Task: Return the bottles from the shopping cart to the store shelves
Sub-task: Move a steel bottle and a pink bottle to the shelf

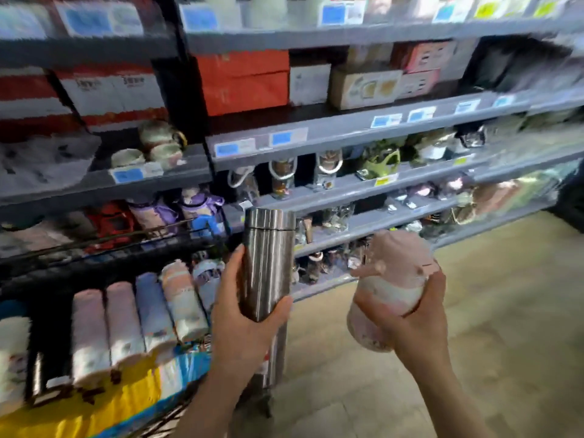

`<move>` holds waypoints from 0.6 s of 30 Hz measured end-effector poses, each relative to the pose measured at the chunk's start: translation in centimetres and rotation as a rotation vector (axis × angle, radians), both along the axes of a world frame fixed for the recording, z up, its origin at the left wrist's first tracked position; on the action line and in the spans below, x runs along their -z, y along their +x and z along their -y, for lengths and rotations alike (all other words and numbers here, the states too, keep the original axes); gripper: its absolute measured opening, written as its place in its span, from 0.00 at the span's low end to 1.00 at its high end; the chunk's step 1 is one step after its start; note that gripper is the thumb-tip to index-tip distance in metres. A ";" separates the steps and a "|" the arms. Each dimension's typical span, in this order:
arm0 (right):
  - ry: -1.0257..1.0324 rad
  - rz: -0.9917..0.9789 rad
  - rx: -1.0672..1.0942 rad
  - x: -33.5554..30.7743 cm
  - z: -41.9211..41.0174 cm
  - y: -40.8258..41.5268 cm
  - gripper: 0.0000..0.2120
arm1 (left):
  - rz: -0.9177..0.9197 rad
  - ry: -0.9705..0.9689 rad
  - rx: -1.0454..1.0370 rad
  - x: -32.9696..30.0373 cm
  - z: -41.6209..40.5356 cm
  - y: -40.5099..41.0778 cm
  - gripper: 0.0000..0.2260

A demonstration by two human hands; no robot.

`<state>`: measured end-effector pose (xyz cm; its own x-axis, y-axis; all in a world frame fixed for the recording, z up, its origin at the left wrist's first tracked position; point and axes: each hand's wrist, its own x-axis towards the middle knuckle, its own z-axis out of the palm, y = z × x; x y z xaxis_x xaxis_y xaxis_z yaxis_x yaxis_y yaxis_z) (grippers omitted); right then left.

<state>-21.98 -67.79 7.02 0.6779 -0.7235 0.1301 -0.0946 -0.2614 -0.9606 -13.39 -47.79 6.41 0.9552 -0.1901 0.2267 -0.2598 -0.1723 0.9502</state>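
- Grey store shelves [363, 128], stocked with boxes and bottles, are seen ahead.
- Upright before them, a steel flask [267, 263] is gripped by the left hand [243, 324], fingers curled round it.
- A pink bottle [392, 289] is clasped by the right hand [414, 324].
- Rolled bottles [132, 317] are seen lying in the shopping cart [94, 248], lower left.

Left hand [243, 314] grips steel flask [265, 263] upright, fingers curled round lower body, thumb on left side. Right hand [410, 324] grips pink bottle [392, 286], tilted, cap above fingers. Shopping cart [104, 245] left of left fingers, holding pastel bottles [126, 320] lying in row. Store shelves [363, 124] beyond fingertips, stocked, blurred.
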 end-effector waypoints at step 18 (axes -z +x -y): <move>-0.210 0.206 0.274 -5.8 29.9 2.0 0.38 | 0.105 -0.161 0.301 -3.1 32.8 7.1 0.40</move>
